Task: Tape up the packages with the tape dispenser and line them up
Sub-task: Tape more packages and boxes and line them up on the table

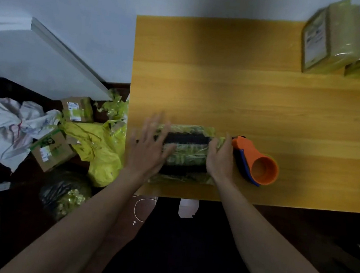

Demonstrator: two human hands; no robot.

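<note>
Lying at the near edge of the wooden table (246,94), the tape-wrapped package (186,152) is pressed by the flat left hand (148,146) and gripped at its end by the right hand (221,159) beside the orange tape dispenser (258,165); judged light, crinkly and slippery, it is best held by its ends.

Both bare forearms reach forward; left hand (148,148) is flat with fingers spread wide, right hand (221,159) has its fingers curled, knuckles up, gripping something.
</note>
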